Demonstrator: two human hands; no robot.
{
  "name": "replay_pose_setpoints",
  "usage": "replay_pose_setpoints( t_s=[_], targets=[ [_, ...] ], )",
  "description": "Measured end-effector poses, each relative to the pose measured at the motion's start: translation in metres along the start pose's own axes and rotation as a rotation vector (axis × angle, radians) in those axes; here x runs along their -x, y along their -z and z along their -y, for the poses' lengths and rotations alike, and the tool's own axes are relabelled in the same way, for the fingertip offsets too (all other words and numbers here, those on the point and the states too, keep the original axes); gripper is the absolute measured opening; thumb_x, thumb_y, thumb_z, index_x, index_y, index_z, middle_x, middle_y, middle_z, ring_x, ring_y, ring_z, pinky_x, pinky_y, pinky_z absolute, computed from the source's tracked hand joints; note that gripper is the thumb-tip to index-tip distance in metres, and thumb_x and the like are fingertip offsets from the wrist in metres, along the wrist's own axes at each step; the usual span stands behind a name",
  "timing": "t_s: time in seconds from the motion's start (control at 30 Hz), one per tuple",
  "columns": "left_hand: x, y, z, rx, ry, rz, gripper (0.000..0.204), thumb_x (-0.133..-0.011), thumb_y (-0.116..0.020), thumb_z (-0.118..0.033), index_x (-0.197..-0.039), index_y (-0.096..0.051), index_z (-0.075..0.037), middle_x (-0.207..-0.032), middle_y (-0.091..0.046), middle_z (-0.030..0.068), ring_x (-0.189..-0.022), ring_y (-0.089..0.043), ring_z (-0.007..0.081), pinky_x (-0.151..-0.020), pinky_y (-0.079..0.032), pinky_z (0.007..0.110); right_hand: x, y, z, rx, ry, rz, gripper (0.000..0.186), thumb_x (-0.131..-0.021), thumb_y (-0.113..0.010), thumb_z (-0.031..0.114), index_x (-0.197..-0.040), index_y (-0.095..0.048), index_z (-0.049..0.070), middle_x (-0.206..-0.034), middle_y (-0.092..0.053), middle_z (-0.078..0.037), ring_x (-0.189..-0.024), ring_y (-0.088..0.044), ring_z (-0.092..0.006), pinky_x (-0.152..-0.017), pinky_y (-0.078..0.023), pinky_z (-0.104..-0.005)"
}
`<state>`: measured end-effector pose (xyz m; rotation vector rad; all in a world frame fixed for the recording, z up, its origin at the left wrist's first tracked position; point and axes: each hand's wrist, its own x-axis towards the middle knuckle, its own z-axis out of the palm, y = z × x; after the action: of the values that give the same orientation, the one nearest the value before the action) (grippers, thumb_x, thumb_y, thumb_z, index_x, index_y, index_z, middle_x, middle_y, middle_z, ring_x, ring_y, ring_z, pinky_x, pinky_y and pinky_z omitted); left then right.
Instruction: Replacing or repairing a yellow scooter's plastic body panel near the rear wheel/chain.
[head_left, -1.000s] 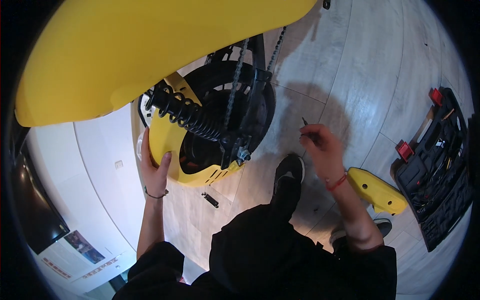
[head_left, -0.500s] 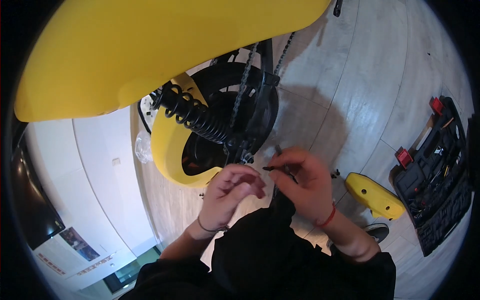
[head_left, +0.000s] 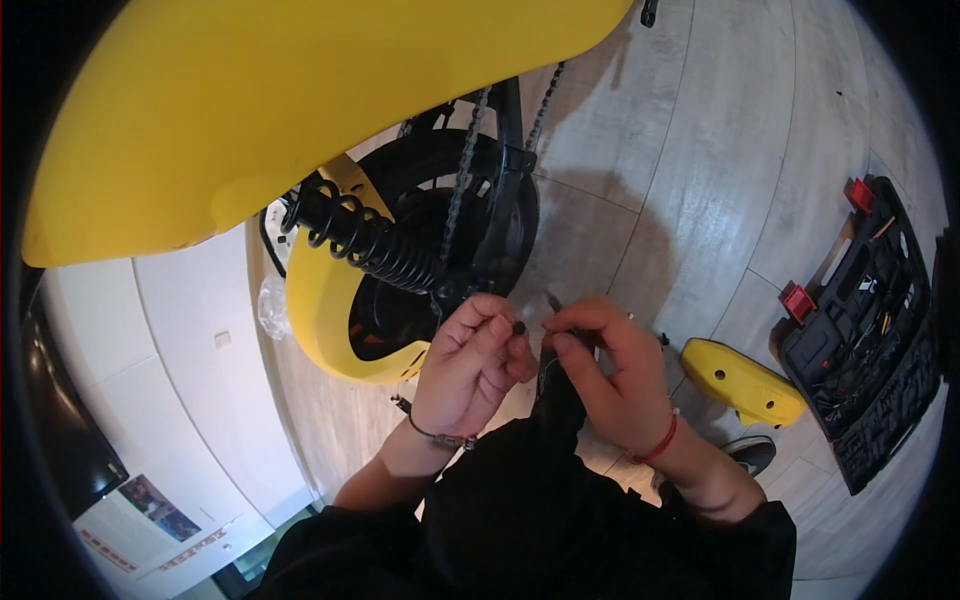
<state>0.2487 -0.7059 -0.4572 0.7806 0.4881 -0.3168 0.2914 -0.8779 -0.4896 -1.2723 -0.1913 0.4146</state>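
My left hand pinches a small dark piece between curled fingers. Just right of it, my right hand is closed on a thin dark tool, its tip pointing up. Both hands are in front of the rear wheel of a yellow-bodied two-wheeler, with a black coil spring shock, a chain and a curved yellow fender.
A black tool case with red latches lies at the right beside a loose yellow cover. A clear plastic bag sits left of the fender, near white cabinets. My shoe shows at lower right.
My left hand left the fender and came to the middle, where it now pinches the small piece. My right hand moved down and leftward with the thin tool, beside the left.
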Motion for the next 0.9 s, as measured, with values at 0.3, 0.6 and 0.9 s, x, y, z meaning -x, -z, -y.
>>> replay_pose_setpoints(
  t_s=[0.3, 0.6, 0.9],
  targets=[
    [-0.003, -0.009, -0.013, 0.013, 0.018, -0.002, 0.012, -0.095, -0.049, -0.010, -0.105, -0.052, -0.004, -0.085, -0.057, 0.0046, -0.072, -0.053, 0.0122, -0.068, -0.043, 0.028, -0.002, 0.007, 0.023, 0.207, 0.239, 0.038, 0.019, -0.079, -0.063, -0.001, -0.098, -0.058, 0.001, -0.080, -0.062, -0.014, -0.068, -0.063, -0.0257, -0.058, -0.049, -0.0314],
    [-0.001, -0.018, -0.016, -0.116, -0.045, -0.004, 0.012, -0.094, -0.052, -0.008, -0.104, -0.051, -0.002, -0.086, -0.056, 0.0061, -0.071, -0.054, 0.0146, -0.066, -0.043, 0.029, 0.000, 0.004, 0.024, 0.177, 0.310, -0.040, 0.020, -0.080, -0.061, -0.003, -0.099, -0.058, 0.000, -0.079, -0.063, -0.013, -0.066, -0.065, -0.0226, -0.056, -0.049, -0.0293],
    [-0.003, -0.024, -0.018, -0.269, -0.165, -0.012, 0.013, -0.092, -0.054, -0.005, -0.103, -0.051, 0.002, -0.081, -0.057, 0.0086, -0.071, -0.057, 0.0155, -0.066, -0.047, 0.027, -0.001, 0.003, 0.021, 0.162, 0.311, -0.026, 0.021, -0.080, -0.063, 0.001, -0.100, -0.057, 0.000, -0.082, -0.061, -0.015, -0.069, -0.062, -0.0275, -0.060, -0.049, -0.0329]
  ],
)
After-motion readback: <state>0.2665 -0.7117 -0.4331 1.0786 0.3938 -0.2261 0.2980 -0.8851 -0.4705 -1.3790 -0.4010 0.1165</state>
